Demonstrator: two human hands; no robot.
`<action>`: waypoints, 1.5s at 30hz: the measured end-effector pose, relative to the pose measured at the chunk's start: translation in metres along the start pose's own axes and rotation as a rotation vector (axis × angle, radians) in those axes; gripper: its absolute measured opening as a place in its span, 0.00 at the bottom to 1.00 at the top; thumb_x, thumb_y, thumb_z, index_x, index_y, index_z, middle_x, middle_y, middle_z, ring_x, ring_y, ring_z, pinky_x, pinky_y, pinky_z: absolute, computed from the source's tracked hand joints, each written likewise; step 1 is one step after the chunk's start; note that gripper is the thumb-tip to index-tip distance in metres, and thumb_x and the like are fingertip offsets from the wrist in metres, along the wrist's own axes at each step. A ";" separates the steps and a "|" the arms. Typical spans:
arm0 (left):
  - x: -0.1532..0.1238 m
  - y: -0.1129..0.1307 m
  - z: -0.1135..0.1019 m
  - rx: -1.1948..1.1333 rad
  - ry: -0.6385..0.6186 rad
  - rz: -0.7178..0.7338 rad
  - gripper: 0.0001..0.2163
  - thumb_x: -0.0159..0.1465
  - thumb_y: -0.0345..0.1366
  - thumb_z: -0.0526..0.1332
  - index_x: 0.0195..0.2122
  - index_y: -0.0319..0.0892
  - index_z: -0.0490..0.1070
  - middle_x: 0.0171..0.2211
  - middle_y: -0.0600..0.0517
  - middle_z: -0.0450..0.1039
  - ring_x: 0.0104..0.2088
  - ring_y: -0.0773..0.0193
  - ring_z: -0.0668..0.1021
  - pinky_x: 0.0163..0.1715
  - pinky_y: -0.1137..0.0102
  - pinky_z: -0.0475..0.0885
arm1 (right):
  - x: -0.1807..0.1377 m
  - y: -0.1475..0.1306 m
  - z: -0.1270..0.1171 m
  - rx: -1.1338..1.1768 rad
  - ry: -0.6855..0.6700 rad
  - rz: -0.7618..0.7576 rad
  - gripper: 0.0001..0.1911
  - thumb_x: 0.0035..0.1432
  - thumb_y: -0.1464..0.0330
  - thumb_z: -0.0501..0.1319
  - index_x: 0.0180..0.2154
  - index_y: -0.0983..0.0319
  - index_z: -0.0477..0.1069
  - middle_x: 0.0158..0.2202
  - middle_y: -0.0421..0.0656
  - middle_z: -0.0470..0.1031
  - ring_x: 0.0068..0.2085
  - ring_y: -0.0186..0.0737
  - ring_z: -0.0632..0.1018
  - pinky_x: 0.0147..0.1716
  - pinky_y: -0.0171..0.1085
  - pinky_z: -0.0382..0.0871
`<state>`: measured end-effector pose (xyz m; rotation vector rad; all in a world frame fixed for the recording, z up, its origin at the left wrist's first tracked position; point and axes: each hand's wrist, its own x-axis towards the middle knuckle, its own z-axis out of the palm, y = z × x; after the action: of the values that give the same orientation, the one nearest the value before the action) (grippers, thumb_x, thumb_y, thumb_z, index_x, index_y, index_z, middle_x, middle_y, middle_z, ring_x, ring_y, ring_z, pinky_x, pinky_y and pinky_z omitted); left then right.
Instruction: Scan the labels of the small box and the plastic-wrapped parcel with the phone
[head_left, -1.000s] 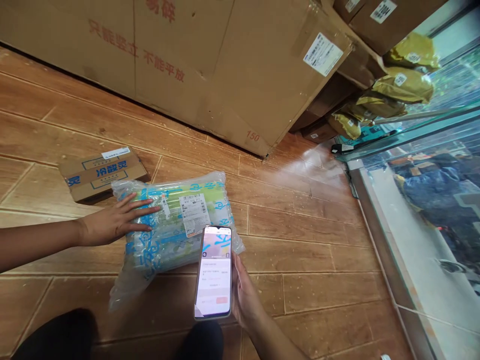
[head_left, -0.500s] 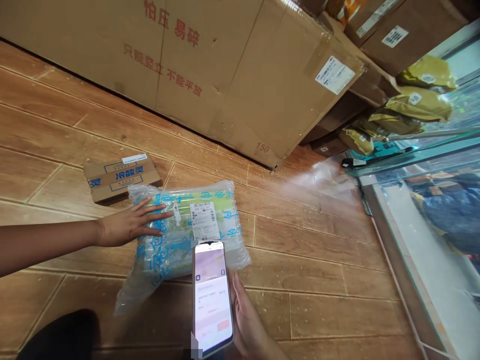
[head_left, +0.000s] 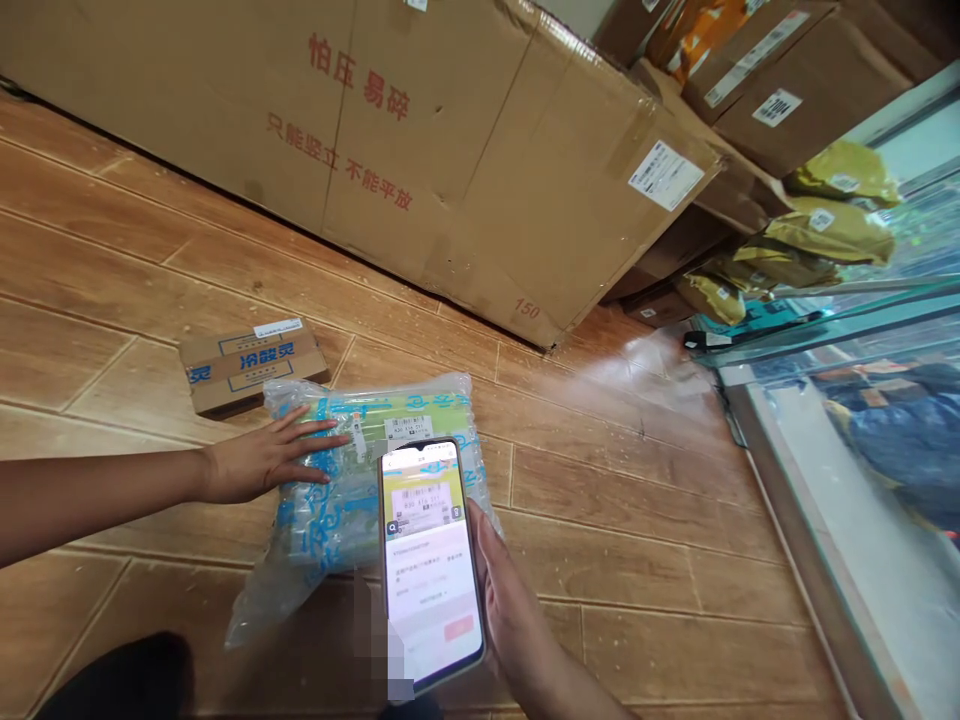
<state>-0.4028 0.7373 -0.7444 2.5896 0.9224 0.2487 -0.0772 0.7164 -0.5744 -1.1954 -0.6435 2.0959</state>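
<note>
An air-cushion-wrapped parcel (head_left: 337, 490) with blue print and a white shipping label lies on the wooden floor. My left hand (head_left: 262, 458) rests flat on its left end, fingers stretched out. My right hand (head_left: 506, 600) grips a smartphone (head_left: 429, 560) from the right side, held over the parcel's near right corner. The lit screen shows a picture of the label and a form below it. The phone hides most of the label.
A small flat cardboard box (head_left: 251, 362) with blue print lies just behind the parcel. A large cardboard carton (head_left: 390, 150) with red writing stands behind. More boxes and yellow mailer bags (head_left: 817, 230) pile at the back right. A glass counter (head_left: 855, 400) runs along the right.
The phone has moved up and forward over the parcel's label, and its screen now shows the label. My left hand has stayed flat on the parcel. The view has shifted slightly.
</note>
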 end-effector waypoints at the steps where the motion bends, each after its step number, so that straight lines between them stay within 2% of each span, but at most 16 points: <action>1: 0.000 0.000 0.000 0.003 0.002 0.001 0.19 0.65 0.36 0.58 0.55 0.64 0.66 0.67 0.54 0.52 0.67 0.54 0.52 0.65 0.46 0.37 | 0.000 0.000 0.002 0.016 0.002 0.000 0.22 0.57 0.49 0.59 0.47 0.54 0.73 0.49 0.41 0.78 0.53 0.47 0.74 0.53 0.45 0.65; 7: 0.000 0.000 0.000 0.013 0.000 0.019 0.20 0.65 0.35 0.58 0.56 0.63 0.65 0.67 0.53 0.50 0.67 0.53 0.51 0.64 0.45 0.38 | -0.002 0.006 0.000 0.064 0.029 0.038 0.22 0.54 0.48 0.61 0.43 0.55 0.74 0.45 0.40 0.80 0.50 0.45 0.77 0.51 0.43 0.67; 11: 0.000 0.000 0.001 0.012 0.007 0.018 0.20 0.65 0.34 0.59 0.56 0.64 0.65 0.67 0.53 0.50 0.68 0.54 0.50 0.64 0.46 0.38 | -0.001 0.008 -0.003 0.040 0.035 0.037 0.24 0.56 0.49 0.60 0.47 0.57 0.72 0.48 0.42 0.79 0.53 0.48 0.74 0.54 0.45 0.64; 17: 0.000 0.000 0.000 0.010 -0.002 0.014 0.19 0.66 0.36 0.58 0.56 0.64 0.65 0.67 0.53 0.51 0.67 0.53 0.51 0.64 0.46 0.36 | -0.001 0.008 -0.002 0.085 0.021 0.041 0.23 0.55 0.49 0.61 0.47 0.56 0.73 0.48 0.42 0.79 0.53 0.49 0.74 0.55 0.47 0.64; 20: 0.000 -0.001 0.001 0.003 -0.021 0.012 0.18 0.66 0.36 0.57 0.56 0.64 0.66 0.67 0.53 0.50 0.67 0.53 0.51 0.64 0.46 0.37 | -0.002 0.008 -0.001 0.084 0.027 0.045 0.22 0.56 0.50 0.60 0.47 0.56 0.73 0.47 0.40 0.79 0.52 0.47 0.75 0.55 0.45 0.65; 28: -0.001 -0.001 0.002 0.044 0.032 0.027 0.20 0.64 0.35 0.60 0.56 0.64 0.65 0.67 0.54 0.49 0.68 0.55 0.49 0.65 0.48 0.36 | -0.002 0.009 -0.003 0.089 0.068 0.051 0.23 0.55 0.50 0.62 0.47 0.56 0.73 0.46 0.40 0.80 0.49 0.43 0.77 0.50 0.40 0.69; 34: 0.000 -0.001 0.002 0.049 0.024 0.034 0.23 0.62 0.33 0.62 0.56 0.65 0.65 0.67 0.53 0.50 0.67 0.54 0.51 0.65 0.46 0.39 | -0.002 0.010 -0.003 0.124 0.043 0.073 0.21 0.56 0.50 0.61 0.45 0.57 0.73 0.43 0.41 0.81 0.44 0.41 0.79 0.45 0.39 0.70; 37: 0.000 0.000 0.003 0.052 0.036 0.018 0.23 0.61 0.32 0.63 0.54 0.64 0.67 0.67 0.54 0.51 0.67 0.54 0.51 0.65 0.47 0.38 | -0.002 0.009 -0.003 0.110 0.045 0.057 0.20 0.56 0.51 0.61 0.44 0.56 0.73 0.44 0.39 0.81 0.46 0.39 0.78 0.47 0.37 0.69; 41: 0.001 0.005 0.002 0.021 0.040 -0.029 0.23 0.60 0.30 0.64 0.53 0.63 0.69 0.66 0.55 0.53 0.67 0.54 0.53 0.65 0.47 0.38 | -0.003 0.006 0.000 0.081 0.086 0.075 0.20 0.48 0.58 0.68 0.43 0.56 0.73 0.42 0.39 0.81 0.43 0.42 0.79 0.43 0.39 0.69; 45: 0.002 0.006 -0.002 -0.023 0.033 -0.044 0.20 0.63 0.30 0.61 0.52 0.63 0.70 0.66 0.55 0.54 0.67 0.55 0.53 0.65 0.47 0.39 | -0.005 0.005 0.001 0.072 0.128 0.107 0.17 0.42 0.66 0.64 0.39 0.57 0.74 0.37 0.39 0.81 0.40 0.45 0.78 0.42 0.41 0.68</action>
<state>-0.3987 0.7346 -0.7402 2.5476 0.9814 0.2888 -0.0774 0.7091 -0.5748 -1.3366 -0.4505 2.0907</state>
